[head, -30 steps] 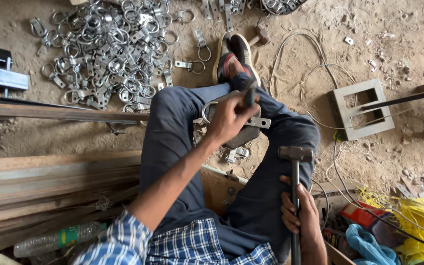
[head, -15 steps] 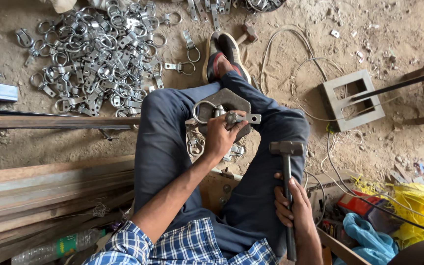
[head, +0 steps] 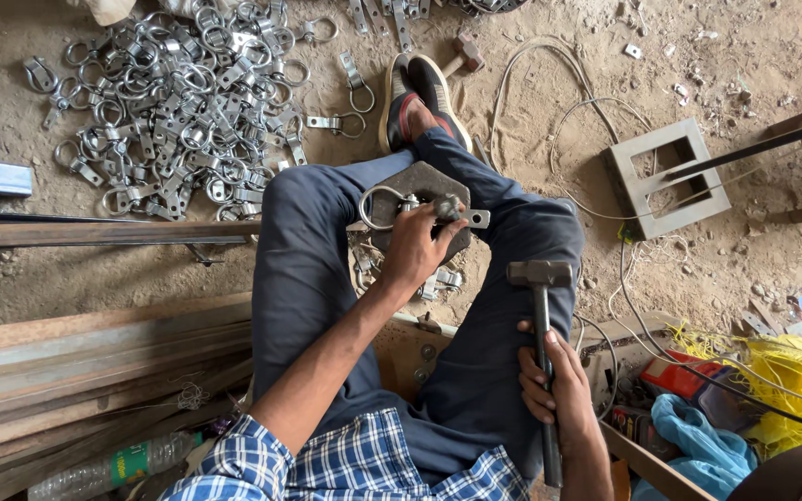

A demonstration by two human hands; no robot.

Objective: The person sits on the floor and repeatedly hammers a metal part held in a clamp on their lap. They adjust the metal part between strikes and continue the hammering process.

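My left hand [head: 417,249] grips a small metal ring clamp [head: 399,201] and holds it down on a dark hexagonal steel block [head: 420,181] between my legs. Its ring sticks out to the left and a flat tab [head: 475,219] to the right. My right hand [head: 554,385] is closed around the handle of a hammer [head: 538,306], whose steel head [head: 539,273] hovers over my right knee, to the right of the block. A few more clamps [head: 443,281] lie on the ground below the block.
A large pile of shiny ring clamps [head: 174,111] covers the dirt at upper left. Long metal bars [head: 85,232] and planks [head: 67,371] lie at left. A grey square frame [head: 666,176], cables, a second hammer [head: 461,56], yellow and blue bags are at right.
My left hand drew back from near my foot and set the clamp on the hexagonal block. The hammer in my right hand stayed over my right knee.
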